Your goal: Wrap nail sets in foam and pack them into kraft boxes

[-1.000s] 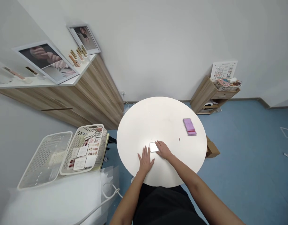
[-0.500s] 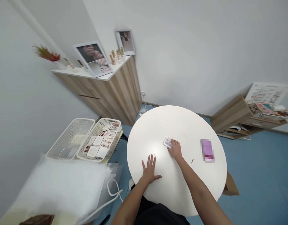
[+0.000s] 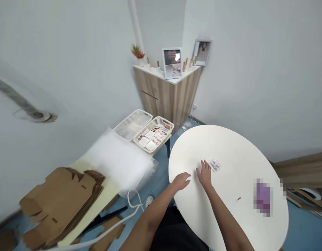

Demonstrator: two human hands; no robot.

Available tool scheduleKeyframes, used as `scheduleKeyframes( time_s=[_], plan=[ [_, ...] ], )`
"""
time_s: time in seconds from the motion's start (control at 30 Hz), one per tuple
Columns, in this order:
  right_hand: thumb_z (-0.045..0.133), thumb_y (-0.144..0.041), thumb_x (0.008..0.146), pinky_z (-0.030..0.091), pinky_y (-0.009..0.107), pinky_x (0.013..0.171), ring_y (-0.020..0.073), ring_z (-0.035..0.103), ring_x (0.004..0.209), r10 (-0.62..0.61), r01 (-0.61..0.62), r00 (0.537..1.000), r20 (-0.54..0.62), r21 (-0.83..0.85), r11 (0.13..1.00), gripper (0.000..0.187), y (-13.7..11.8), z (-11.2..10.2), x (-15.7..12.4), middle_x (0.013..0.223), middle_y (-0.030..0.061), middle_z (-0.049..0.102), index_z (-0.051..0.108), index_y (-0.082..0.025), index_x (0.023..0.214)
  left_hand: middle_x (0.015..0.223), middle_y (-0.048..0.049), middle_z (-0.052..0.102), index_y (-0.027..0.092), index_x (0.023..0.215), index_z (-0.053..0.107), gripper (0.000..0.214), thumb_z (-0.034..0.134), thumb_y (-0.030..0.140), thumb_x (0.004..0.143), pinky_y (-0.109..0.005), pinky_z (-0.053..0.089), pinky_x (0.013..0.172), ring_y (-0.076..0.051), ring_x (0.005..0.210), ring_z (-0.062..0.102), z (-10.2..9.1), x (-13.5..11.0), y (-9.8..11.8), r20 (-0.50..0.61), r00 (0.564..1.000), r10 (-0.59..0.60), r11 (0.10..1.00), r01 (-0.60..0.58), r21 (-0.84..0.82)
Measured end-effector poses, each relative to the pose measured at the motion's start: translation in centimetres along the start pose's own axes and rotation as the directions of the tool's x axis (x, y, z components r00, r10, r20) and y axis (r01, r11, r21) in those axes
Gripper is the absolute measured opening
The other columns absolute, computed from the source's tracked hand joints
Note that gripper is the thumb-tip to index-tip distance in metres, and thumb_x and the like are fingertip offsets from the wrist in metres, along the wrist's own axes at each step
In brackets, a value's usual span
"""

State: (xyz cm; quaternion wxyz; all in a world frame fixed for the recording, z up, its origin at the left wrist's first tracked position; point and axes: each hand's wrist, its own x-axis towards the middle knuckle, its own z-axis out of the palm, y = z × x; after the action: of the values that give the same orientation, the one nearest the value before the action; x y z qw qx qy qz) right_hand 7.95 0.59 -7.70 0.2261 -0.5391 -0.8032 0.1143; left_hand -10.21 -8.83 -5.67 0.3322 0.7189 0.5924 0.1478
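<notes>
A small clear plastic packet with printed contents (image 3: 215,166) lies flat on the round white table (image 3: 236,150). My right hand (image 3: 204,173) rests on the tabletop with its fingers spread, the fingertips just left of the packet and holding nothing. My left hand (image 3: 180,181) lies near the table's left edge, fingers loosely together and empty, pointing toward my right hand. A blurred pink rectangular item (image 3: 262,197) sits farther right on the table, out of reach of both hands' fingers; its details are hidden by pixelation.
Left of the table, a low stand holds two white perforated baskets (image 3: 142,132), one with printed cards. Flattened cardboard blanks (image 3: 61,202) and a white soft sheet (image 3: 119,164) lie lower left. A wooden corner cabinet (image 3: 166,94) stands behind, and a white cable (image 3: 132,198) runs near me.
The view has swung left. My right hand no longer covers the packet, which now lies beside its fingertips. My left hand has moved from flat on the table toward my right hand.
</notes>
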Motion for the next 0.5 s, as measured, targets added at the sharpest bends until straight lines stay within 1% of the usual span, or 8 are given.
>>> scheduleKeyframes(
  time_s=[0.03,0.1,0.17,0.23,0.33,0.4,0.43,0.5],
  plan=[
    [0.034,-0.042,0.094,0.036,0.058,0.1,0.0373,0.035,0.13,-0.034,0.034,0.999,0.014,0.005,0.999,0.055,-1.5,0.4,0.2,0.143,0.0215,0.04,0.038,-0.013,0.141,0.127,-0.0066,0.064,0.024,0.131,0.056,0.04,0.041,0.028,0.094,-0.039,0.047,0.1,-0.021,0.113,0.061,-0.9,-1.1,-0.5,-0.059,0.998,-0.038,0.999,0.036,-0.034],
    [0.034,-0.04,0.095,0.038,0.056,0.1,0.0361,0.037,0.129,-0.109,0.108,0.993,0.043,0.023,0.994,0.053,-4.8,1.5,0.7,0.141,0.0214,0.042,0.039,-0.013,0.14,0.113,-0.0051,0.069,0.022,0.124,0.06,0.038,0.038,0.022,0.093,-0.032,0.053,0.088,-0.019,0.098,0.066,-2.9,-4.0,-2.1,-0.155,0.981,-0.118,0.992,0.109,-0.061],
    [0.034,-0.037,0.095,0.038,0.056,0.1,0.0353,0.037,0.128,-0.19,0.186,0.979,0.075,0.056,0.981,0.051,-8.6,2.8,1.1,0.14,0.0213,0.043,0.039,-0.012,0.139,0.109,-0.0049,0.068,0.022,0.117,0.063,0.036,0.035,0.021,0.094,-0.031,0.053,0.084,-0.018,0.093,0.065,-4.9,-7.5,-4.1,-0.249,0.95,-0.19,0.982,0.185,-0.046],
    [0.034,-0.035,0.095,0.038,0.056,0.101,0.0346,0.038,0.128,-0.272,0.26,0.956,0.109,0.106,0.96,0.051,-12.6,4.3,1.1,0.139,0.0205,0.045,0.039,-0.013,0.14,0.109,-0.0058,0.065,0.022,0.116,0.063,0.034,0.036,0.022,0.095,-0.033,0.052,0.087,-0.019,0.097,0.063,-6.6,-11.3,-6.6,-0.358,0.899,-0.252,0.964,0.267,-0.007],
    [0.037,-0.032,0.094,0.037,0.055,0.102,0.0337,0.041,0.126,-0.368,0.344,0.916,0.158,0.163,0.925,0.05,-18.6,6.4,0.6,0.136,0.0192,0.048,0.04,-0.015,0.141,0.121,-0.0099,0.059,0.022,0.124,0.056,0.035,0.043,0.026,0.092,-0.044,0.045,0.101,-0.025,0.113,0.057,-8.3,-16.8,-10.5,-0.513,0.795,-0.324,0.906,0.416,0.073],
    [0.038,-0.029,0.093,0.037,0.054,0.103,0.0331,0.042,0.125,-0.416,0.386,0.886,0.203,0.171,0.906,0.05,-22.0,7.6,-0.1,0.135,0.019,0.049,0.041,-0.014,0.14,0.136,-0.0145,0.05,0.021,0.136,0.046,0.048,0.051,0.031,0.089,-0.055,0.033,0.11,-0.031,0.128,0.047,-8.7,-19.8,-12.9,-0.574,0.728,-0.376,0.844,0.524,0.111],
    [0.038,-0.028,0.093,0.037,0.053,0.103,0.033,0.042,0.124,-0.437,0.407,0.869,0.231,0.168,0.898,0.05,-23.6,8.1,-0.5,0.136,0.0189,0.049,0.041,-0.013,0.141,0.144,-0.0169,0.043,0.021,0.142,0.039,0.059,0.055,0.036,0.087,-0.06,0.026,0.112,-0.035,0.135,0.039,-8.7,-21.1,-13.9,-0.582,0.707,-0.402,0.814,0.567,0.125],
    [0.038,-0.026,0.092,0.037,0.053,0.103,0.033,0.043,0.124,-0.468,0.442,0.836,0.287,0.153,0.884,0.052,-26.1,8.8,-1.3,0.137,0.0187,0.049,0.039,-0.013,0.143,0.157,-0.0192,0.025,0.021,0.151,0.024,0.085,0.064,0.046,0.08,-0.067,0.013,0.113,-0.04,0.145,0.02,-8.6,-23.2,-15.6,-0.555,0.706,-0.44,0.778,0.608,0.157]
  ],
)
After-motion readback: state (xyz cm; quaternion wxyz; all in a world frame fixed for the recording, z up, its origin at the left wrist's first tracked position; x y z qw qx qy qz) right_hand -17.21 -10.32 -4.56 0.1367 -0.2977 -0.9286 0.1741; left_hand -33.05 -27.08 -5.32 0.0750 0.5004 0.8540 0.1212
